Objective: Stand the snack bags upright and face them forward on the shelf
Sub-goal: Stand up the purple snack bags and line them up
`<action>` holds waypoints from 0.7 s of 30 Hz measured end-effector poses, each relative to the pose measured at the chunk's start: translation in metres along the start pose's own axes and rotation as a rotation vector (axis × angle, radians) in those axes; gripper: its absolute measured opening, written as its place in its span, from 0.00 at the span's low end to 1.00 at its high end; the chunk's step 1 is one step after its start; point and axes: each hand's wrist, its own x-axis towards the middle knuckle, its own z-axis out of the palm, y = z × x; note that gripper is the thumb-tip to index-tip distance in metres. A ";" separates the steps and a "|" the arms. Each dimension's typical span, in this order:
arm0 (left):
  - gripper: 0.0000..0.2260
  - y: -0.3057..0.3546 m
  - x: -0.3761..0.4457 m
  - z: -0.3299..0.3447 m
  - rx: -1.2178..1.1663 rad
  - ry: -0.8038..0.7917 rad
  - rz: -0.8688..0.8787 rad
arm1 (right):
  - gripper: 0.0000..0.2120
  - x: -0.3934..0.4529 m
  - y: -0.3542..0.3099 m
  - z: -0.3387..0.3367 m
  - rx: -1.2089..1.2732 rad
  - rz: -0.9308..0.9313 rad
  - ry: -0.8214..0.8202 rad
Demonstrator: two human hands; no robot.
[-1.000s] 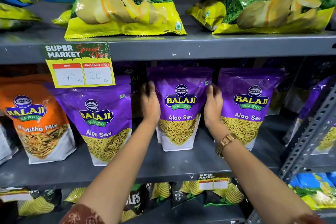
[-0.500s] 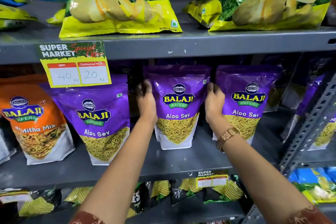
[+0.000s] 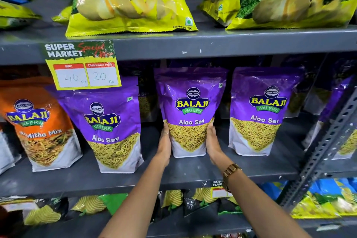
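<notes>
A purple Aloo Sev bag (image 3: 191, 110) stands upright on the grey middle shelf (image 3: 135, 179), label facing me. My left hand (image 3: 165, 142) presses its lower left side and my right hand (image 3: 212, 140) its lower right side, so the bag sits gripped between both. A second purple Aloo Sev bag (image 3: 108, 131) stands to the left, leaning slightly. A third purple Aloo Sev bag (image 3: 260, 112) stands upright to the right. An orange Mitha Mix bag (image 3: 38, 127) stands at the far left. More purple bags sit behind in shadow.
Yellow-green potato wafer bags (image 3: 127, 0) lie on the upper shelf (image 3: 212, 44). A yellow price tag (image 3: 83, 71) hangs from that shelf's edge. A perforated metal upright (image 3: 328, 145) runs along the right. Dark chip bags (image 3: 173, 203) fill the shelf below.
Both hands slid down from the upper sides of the middle purple bag to its lower sides. The bag now stands straighter and nearer the camera view.
</notes>
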 end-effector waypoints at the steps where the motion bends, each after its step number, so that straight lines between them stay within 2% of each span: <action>1: 0.27 -0.002 0.001 -0.001 0.006 0.016 0.003 | 0.25 0.001 0.002 0.000 0.000 -0.003 -0.007; 5: 0.29 -0.018 0.008 -0.007 -0.011 0.046 0.001 | 0.27 0.000 0.007 -0.003 0.029 0.007 -0.046; 9: 0.27 -0.022 0.007 -0.004 -0.026 0.074 -0.011 | 0.35 0.000 0.012 -0.004 -0.002 0.064 -0.064; 12: 0.22 -0.018 0.001 -0.001 -0.005 0.136 0.009 | 0.30 -0.005 0.006 -0.006 -0.020 0.043 -0.066; 15: 0.16 -0.011 -0.022 0.003 0.024 0.339 0.172 | 0.25 -0.026 -0.003 -0.007 -0.162 -0.162 0.125; 18: 0.12 -0.006 -0.052 -0.004 0.057 0.500 0.420 | 0.21 -0.051 -0.010 -0.004 -0.262 -0.514 0.378; 21: 0.13 0.003 -0.073 -0.023 0.114 0.582 0.554 | 0.15 -0.064 -0.011 0.007 -0.322 -0.831 0.384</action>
